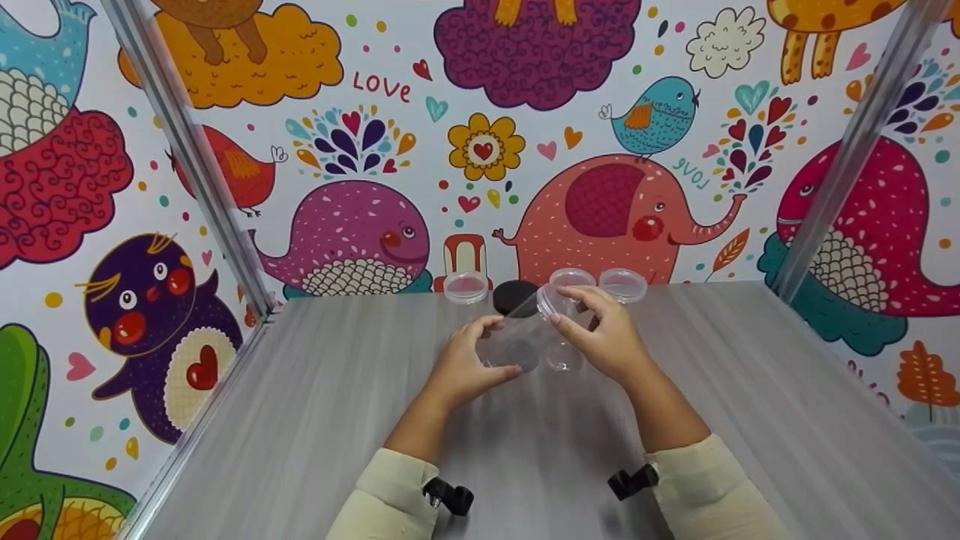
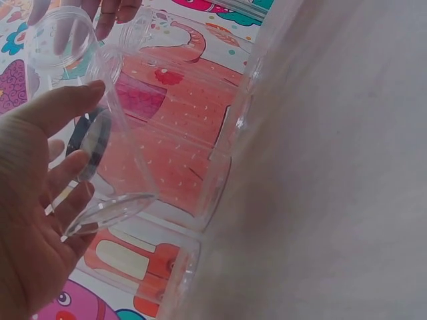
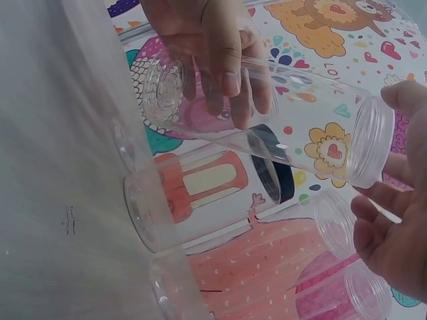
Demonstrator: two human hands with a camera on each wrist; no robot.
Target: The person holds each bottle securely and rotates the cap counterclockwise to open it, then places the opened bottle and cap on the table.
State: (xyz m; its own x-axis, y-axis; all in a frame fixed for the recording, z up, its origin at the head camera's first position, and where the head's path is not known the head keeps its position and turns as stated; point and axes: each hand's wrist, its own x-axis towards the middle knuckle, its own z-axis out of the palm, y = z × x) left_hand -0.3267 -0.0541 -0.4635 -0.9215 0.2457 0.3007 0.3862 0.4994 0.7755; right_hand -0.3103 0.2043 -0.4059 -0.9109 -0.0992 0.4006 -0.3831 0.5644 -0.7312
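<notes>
Between my hands a clear plastic jar (image 1: pixel 517 334) is held off the table and tilted, its rimmed end up to the right. My left hand (image 1: pixel 465 364) grips the lower part of the body, thumb on the near side, fingers on the far side. At the rimmed end, my right hand (image 1: pixel 609 337) has its thumb and fingers round the rim (image 3: pixel 372 141). Through the clear wall, the left fingers show in the right wrist view. The jar's round base (image 2: pixel 110 213) points down in the left wrist view.
Several clear jars stand along the back of the grey table (image 1: pixel 337 420), among them a left one (image 1: pixel 466 288) and a right one (image 1: pixel 624 286). One has a black lid (image 1: pixel 514 298). A patterned wall (image 1: pixel 480 202) rises behind, with metal posts (image 1: pixel 199 165) at the corners.
</notes>
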